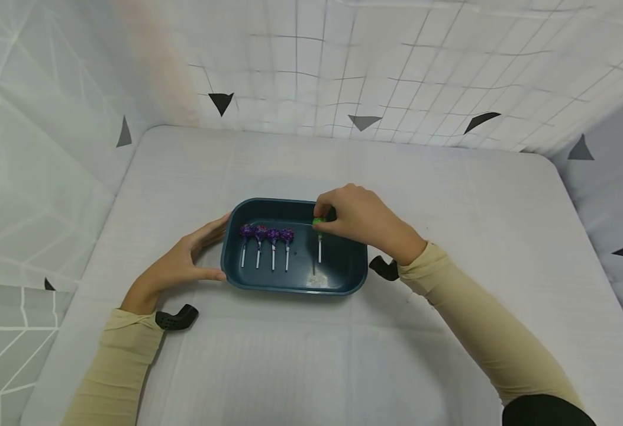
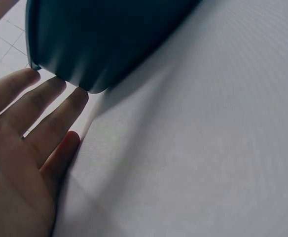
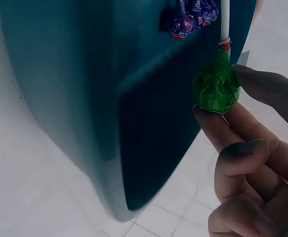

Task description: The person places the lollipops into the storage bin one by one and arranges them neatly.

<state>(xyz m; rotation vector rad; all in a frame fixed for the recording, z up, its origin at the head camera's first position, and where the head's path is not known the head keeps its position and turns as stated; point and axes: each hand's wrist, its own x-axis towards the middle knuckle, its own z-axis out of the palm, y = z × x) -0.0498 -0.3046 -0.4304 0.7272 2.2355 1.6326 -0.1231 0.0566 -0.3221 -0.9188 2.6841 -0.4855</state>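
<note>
A dark teal tray (image 1: 338,283) with raised walls stands on the table. On its left side lie several purple-wrapped lollipops (image 1: 273,236) in a row, white sticks toward the person. My right hand (image 1: 367,216) pinches a green-wrapped lollipop (image 3: 217,89) by its candy head between thumb and fingers, over the tray's right half. Its white stick (image 1: 319,251) points toward the person. My left hand (image 1: 180,266) rests at the tray's left end, fingers nearly straight; fingertips (image 2: 77,96) touch the outer wall in the left wrist view.
A white cloth covers the table (image 1: 268,361). White grid-patterned curtains (image 1: 311,71) with dark triangles rise behind it and at the sides. Black wrist devices (image 1: 177,318) sit by both cuffs, the right one close to the tray's right edge.
</note>
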